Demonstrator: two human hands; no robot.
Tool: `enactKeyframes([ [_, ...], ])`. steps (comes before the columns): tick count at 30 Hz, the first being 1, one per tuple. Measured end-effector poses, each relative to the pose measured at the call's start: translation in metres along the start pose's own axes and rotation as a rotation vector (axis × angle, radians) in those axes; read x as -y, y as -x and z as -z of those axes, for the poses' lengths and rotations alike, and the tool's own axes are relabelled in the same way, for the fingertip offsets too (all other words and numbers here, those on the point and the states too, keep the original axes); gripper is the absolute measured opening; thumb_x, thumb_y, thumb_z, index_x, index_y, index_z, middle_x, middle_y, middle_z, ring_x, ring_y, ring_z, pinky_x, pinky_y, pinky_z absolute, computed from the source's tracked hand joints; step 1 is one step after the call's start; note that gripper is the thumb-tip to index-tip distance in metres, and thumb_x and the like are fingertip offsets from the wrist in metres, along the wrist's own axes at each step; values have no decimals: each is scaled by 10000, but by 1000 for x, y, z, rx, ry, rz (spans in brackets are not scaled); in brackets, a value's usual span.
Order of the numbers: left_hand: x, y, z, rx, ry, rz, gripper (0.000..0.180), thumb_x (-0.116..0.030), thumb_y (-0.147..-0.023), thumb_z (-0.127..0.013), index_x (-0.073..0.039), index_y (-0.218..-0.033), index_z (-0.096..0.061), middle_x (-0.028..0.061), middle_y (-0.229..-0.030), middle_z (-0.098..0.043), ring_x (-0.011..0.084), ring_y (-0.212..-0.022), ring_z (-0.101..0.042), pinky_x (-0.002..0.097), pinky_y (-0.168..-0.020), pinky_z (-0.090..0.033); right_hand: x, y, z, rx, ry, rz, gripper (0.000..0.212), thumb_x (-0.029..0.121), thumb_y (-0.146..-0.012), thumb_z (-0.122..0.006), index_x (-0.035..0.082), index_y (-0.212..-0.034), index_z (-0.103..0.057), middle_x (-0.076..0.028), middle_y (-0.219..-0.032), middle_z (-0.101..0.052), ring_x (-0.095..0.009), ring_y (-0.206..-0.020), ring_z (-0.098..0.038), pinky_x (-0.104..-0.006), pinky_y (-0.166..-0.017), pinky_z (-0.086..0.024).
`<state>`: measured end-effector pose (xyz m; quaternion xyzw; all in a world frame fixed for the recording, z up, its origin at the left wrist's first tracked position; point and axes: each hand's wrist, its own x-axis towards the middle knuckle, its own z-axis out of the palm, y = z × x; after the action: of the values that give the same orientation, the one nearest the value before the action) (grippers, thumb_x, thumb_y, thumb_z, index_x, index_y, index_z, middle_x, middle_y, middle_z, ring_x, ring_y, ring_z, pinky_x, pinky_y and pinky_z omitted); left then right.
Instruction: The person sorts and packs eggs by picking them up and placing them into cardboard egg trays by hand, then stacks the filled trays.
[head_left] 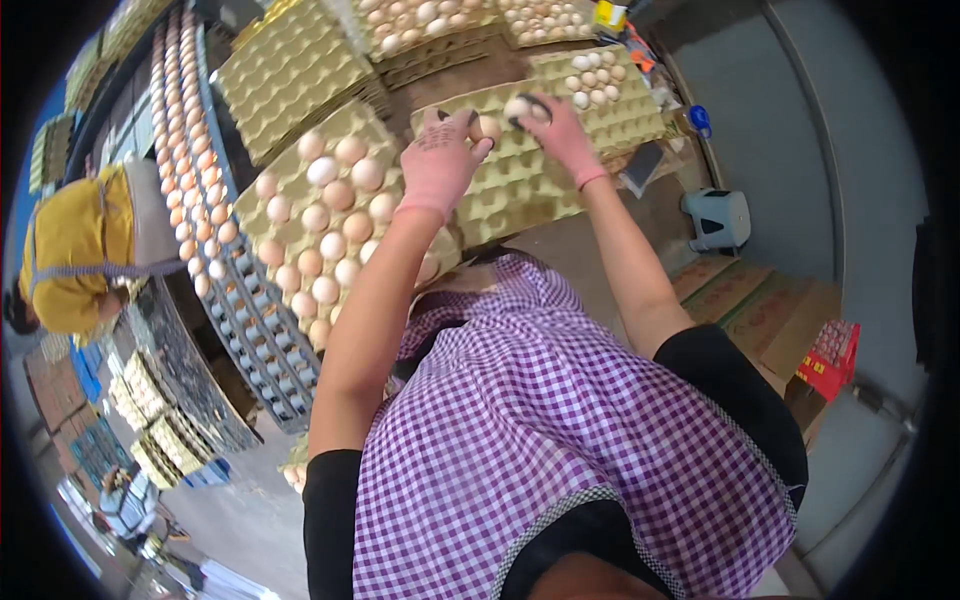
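Observation:
Both my hands wear pink gloves with dark fingertips. My left hand (438, 160) is closed round a pale brown egg (487, 129). In my right hand (562, 138) another light egg (517, 107) sits between the fingers. Both hands are above a pulp egg tray (515, 188) whose nearer cups hold no eggs. To the left, a second tray (384, 141) carries many white and brown eggs (338, 195), partly covered by my left forearm. At the far right, a small group of eggs (598, 78) rests in a tray (635, 122).
A long conveyor of eggs (185, 140) runs along the left, with grey cups (262, 310) nearer me. Stacked trays (290, 75) and egg-filled trays (425, 22) stand at the back. A co-worker in yellow (80, 245) is at left. A pale stool (718, 218) stands right, above cardboard (760, 310).

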<state>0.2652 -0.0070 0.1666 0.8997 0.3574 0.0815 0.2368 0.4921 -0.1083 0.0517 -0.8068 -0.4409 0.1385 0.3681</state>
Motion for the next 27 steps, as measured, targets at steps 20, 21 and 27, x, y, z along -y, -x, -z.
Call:
enactKeyframes([
  [20,10,-42,-113,95,-150,353,453,-330,-960,-534,-80,-1334,-481,215,-1289,-562,383,-1133,-630,480,-920,-529,-9,8,-7,-59,98,-76,499,299,-903,-670,172,-1364,-530,-219,-1347,-482,-408,-1062,-634,-496,-887,-538],
  [21,5,-47,-119,265,-54,428,458,-317,-944,-553,-67,-1319,-471,205,-1274,-573,386,-1089,-650,477,-888,-542,-16,16,-12,-31,195,-34,495,305,-891,-686,157,-1340,-539,-215,-1356,-486,-399,-1091,-624,-496,-893,-535],
  [27,-40,-40,-138,120,-38,359,737,-274,-832,-749,-87,-1438,-372,211,-1329,-452,362,-1092,-644,455,-848,-569,-42,26,-13,55,282,73,533,304,-880,-707,97,-1340,-536,-231,-1372,-499,-400,-1176,-585,-484,-924,-525],
])
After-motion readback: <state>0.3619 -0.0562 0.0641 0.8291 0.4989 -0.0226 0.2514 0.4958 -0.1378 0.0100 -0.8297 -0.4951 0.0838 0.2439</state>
